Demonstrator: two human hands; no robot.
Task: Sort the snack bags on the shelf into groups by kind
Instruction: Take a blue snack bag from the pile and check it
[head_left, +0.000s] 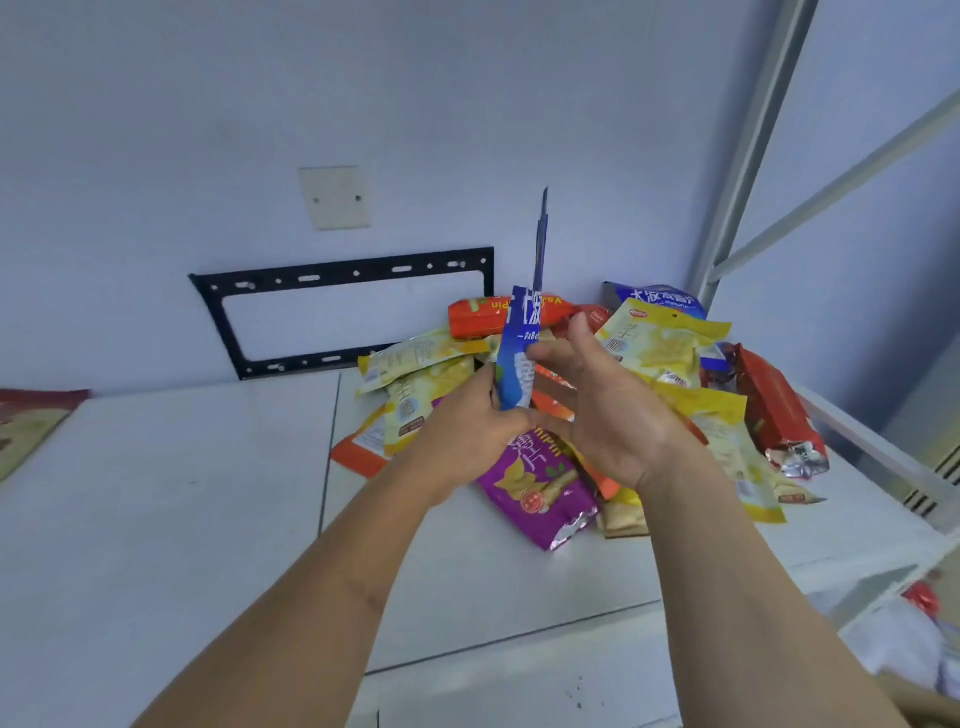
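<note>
A blue snack bag (522, 338) stands upright and edge-on above a mixed pile of snack bags on the white shelf top (208, 493). My left hand (467, 431) grips its lower end from the left. My right hand (608, 410) touches the bag's right side with its fingertips, fingers fairly straight. The pile holds a purple bag (540, 488), yellow bags (665, 348), an orange-red bag (483, 314), a red bag (779, 415) and a second blue bag (660, 299) at the back.
A black metal wall bracket (337, 312) and a blank wall plate (335, 197) sit behind the shelf. A white metal frame post (748, 145) rises at the right. Another snack bag (26, 426) lies at the far left edge.
</note>
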